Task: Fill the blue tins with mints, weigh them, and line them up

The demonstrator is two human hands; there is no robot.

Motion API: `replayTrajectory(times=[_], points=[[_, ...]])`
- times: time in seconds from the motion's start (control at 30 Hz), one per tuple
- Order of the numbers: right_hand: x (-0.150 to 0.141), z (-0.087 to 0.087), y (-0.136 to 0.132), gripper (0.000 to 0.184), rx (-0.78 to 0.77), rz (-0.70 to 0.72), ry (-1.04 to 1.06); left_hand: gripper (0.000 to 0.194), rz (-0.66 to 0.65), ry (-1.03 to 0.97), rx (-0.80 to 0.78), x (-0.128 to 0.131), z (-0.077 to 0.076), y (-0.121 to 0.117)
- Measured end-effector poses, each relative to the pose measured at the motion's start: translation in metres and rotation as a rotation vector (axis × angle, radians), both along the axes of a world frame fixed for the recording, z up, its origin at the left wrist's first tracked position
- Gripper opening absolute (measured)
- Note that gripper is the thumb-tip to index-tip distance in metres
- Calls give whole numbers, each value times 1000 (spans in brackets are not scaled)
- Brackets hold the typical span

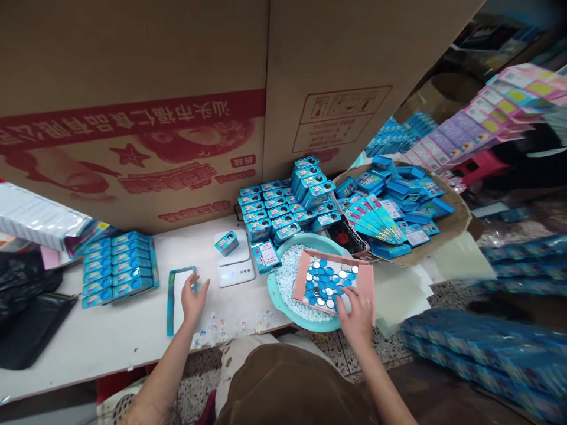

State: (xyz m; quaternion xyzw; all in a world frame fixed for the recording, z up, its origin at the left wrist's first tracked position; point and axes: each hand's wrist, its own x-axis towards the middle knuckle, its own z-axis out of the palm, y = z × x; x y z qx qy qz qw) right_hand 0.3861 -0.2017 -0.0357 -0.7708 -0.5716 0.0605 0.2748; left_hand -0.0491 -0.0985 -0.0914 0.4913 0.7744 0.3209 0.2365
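My left hand (194, 298) is at the right wall of a shallow blue-edged cardboard tray (170, 304) with a white inside. Its fingers reach over that wall and the thumb stands apart, so the hand is open. My right hand (357, 314) reaches into a pink open box (365, 283), fingertips among blue and silver round discs (325, 274). Its fingers look apart; no disc is plainly lifted. The pink box rests tilted across a turquoise basin (274, 295) full of small white pellets (289, 271).
Small blue boxes (277, 209) stand in rows behind the basin. More are grouped (119, 265) at left. A phone (237, 273) has one blue box (226, 242) by it. A carton (452, 233) of loose blue boxes sits right. Large cardboard cartons (199, 59) wall off the back.
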Motion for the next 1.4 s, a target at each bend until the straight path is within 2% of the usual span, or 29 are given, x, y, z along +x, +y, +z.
replayTrajectory(times=[0.3,0.53,0.7,0.87,0.97,1.03,1.1,1.17,1.23,1.33,1.4], points=[[0,1,5,31,41,14,0,56,11,27,15,-14,-1,-8],[-1,0,2,31,-1,20,15,57,-12,2,33,-1,1,6],[-2,-5,-4,30,-32,43,44,58,-49,10,34,14,2,28],[-6,-7,-5,31,-42,43,53,76,-91,29,71,48,2,70],[-7,-3,-2,31,-38,44,58,66,-111,-54,83,70,7,98],[-7,-1,-2,31,-30,40,64,49,-125,-103,82,77,18,108],[-5,2,-3,31,-18,17,75,39,-180,-112,145,79,38,107],[-4,4,-4,31,-7,-26,117,38,-258,-86,264,80,68,94],[-8,8,-2,32,-2,-68,247,36,-342,-33,364,85,103,73],[-26,18,13,34,-7,-174,667,34,-509,8,399,105,150,36],[-45,25,32,36,-27,-283,1093,34,-636,2,368,124,170,15]])
